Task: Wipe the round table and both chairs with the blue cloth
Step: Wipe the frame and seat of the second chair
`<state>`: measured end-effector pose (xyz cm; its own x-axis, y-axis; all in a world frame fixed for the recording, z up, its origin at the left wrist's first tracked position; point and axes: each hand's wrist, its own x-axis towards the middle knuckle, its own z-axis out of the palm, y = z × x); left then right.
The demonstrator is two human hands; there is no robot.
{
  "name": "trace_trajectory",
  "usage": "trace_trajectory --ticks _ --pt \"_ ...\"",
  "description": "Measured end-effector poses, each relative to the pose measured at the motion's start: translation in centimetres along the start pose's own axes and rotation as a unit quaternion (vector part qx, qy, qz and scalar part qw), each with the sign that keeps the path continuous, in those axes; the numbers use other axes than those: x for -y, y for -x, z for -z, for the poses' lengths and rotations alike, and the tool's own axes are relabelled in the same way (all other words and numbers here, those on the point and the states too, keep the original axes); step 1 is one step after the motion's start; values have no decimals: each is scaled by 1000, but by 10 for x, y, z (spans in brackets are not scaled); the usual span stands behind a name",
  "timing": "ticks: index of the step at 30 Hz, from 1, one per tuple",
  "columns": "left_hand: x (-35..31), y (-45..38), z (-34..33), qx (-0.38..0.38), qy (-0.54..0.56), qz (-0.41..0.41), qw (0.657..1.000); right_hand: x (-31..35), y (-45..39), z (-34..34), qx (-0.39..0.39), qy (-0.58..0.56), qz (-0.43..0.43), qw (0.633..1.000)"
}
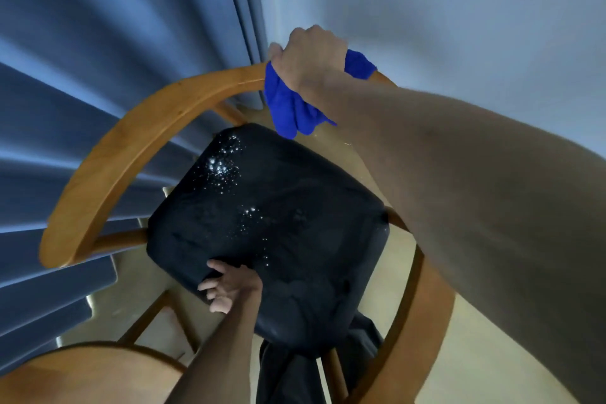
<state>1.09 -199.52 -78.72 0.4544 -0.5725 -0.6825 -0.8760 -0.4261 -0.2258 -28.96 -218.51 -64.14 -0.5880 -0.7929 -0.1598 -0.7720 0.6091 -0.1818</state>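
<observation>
My forearms are bare, with no sleeves, watch or rings showing on my left hand [229,285] or right hand [308,56]. I wear dark trousers [288,377].

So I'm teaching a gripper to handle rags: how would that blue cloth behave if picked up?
The bright blue fleecy cloth is probably floppy: its loose end droops below the right hand gripping it over the curved wooden chair rail. It bunches into folds, so likely soft and light. Its fuzzy surface suggests it won't slip.
</observation>
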Motion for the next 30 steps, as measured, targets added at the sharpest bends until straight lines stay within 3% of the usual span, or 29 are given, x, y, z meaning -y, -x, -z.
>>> trace_trajectory --ticks 3,9,14,24,30 --pt "-1 20 -4 -25 31 -38 999 -21 15 11 -26 -12 -48 998" --pt "-11 70 -23 -6 64 -76 995 -79 49 24 -56 -103 -151 982" --pt "-21 101 -35 -6 86 -116 989 -117 72 24 -30 -212 -241 946" --pt "0 118 -54 -14 74 -219 973 -205 223 -29 62 -262 -331 904" --pt "55 118 -63 12 94 -233 968 -212 274 -34 20 -282 -330 901"
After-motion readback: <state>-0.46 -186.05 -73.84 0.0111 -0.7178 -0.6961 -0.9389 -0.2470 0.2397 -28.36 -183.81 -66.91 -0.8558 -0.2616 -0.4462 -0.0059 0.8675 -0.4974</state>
